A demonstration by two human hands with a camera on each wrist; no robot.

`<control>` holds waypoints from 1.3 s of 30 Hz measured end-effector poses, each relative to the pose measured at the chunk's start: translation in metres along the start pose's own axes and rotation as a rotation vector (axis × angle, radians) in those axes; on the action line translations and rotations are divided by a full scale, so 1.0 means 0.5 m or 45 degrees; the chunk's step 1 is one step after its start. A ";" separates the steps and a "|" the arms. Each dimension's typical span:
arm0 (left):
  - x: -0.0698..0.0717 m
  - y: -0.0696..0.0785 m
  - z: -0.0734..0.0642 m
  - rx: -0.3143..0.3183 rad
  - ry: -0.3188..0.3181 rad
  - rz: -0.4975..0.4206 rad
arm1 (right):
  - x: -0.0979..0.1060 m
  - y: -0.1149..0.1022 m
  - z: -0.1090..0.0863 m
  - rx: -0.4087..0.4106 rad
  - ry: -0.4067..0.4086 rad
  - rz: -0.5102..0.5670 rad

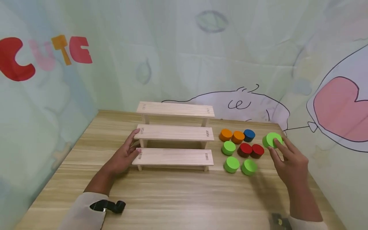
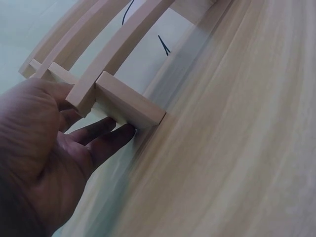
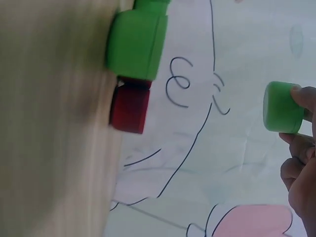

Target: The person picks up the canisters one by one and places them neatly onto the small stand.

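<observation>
Head view: there's a pale wooden three-step stand (image 1: 173, 157) on the wood-grain table (image 1: 172, 198), and the left hand (image 1: 122, 159) has hold of its left end, thumb on the lowest step and a finger up at the middle one. The right hand (image 1: 291, 164) is pinching a green block (image 1: 268, 141) off to the right of everything else. Between the stand and that hand sits a bunch of round blocks: two orange ones (image 1: 238, 137) and a blue one (image 1: 249, 135) at the back, two red ones (image 1: 245, 150) side by side, plus three more green ones (image 1: 232, 164). Backdrop (image 1: 178, 64) has CUTE lettering (image 1: 80, 49) on the left and a balloon drawing with a pink heart (image 1: 339, 108) on the right.

Left wrist view: stand's end up close, two fingertips right by the upright under the lowest step, thumb mostly hidden.

Right wrist view: the pinched green block is up off the table, fingers on opposite sides of it, well apart from the red and green blocks over on the table.
</observation>
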State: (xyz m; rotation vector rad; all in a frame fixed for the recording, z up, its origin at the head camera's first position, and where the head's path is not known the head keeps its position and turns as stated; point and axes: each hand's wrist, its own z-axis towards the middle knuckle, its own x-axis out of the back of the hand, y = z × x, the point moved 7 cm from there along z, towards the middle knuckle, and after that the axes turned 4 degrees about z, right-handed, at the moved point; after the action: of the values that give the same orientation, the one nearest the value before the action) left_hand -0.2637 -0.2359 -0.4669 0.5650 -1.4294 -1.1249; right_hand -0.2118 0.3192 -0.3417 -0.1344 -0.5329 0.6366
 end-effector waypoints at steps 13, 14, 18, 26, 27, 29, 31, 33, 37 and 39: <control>-0.004 -0.002 0.003 0.019 0.009 0.006 | -0.040 -0.079 0.122 0.035 0.055 0.209; -0.004 -0.003 0.004 0.016 0.012 0.011 | -0.045 -0.085 0.130 0.026 0.060 0.234; -0.005 -0.004 0.006 -0.002 0.019 0.018 | -0.064 -0.105 0.158 0.020 0.068 0.359; -0.004 -0.003 0.004 0.013 0.023 0.017 | -0.099 -0.142 0.201 0.044 0.073 0.500; -0.004 -0.003 0.004 0.018 0.024 0.018 | -0.104 -0.146 0.206 0.044 0.072 0.513; -0.004 -0.002 0.004 0.026 0.025 0.017 | -0.113 -0.155 0.216 0.042 0.064 0.536; -0.005 -0.002 0.005 0.030 0.026 0.018 | -0.122 -0.164 0.227 0.038 0.056 0.545; -0.006 -0.002 0.005 0.025 0.027 0.016 | -0.134 -0.174 0.237 0.030 0.032 0.543; -0.007 -0.002 0.004 0.017 0.027 0.009 | -0.162 -0.195 0.258 0.024 -0.026 0.547; -0.006 -0.003 0.003 0.021 0.027 0.009 | -0.178 -0.205 0.268 0.021 -0.052 0.572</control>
State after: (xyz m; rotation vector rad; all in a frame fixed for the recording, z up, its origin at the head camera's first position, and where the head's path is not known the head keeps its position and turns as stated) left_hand -0.2647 -0.2334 -0.4695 0.5817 -1.4223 -1.0993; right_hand -0.2864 0.1784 -0.2366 -0.2294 -0.5407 1.0828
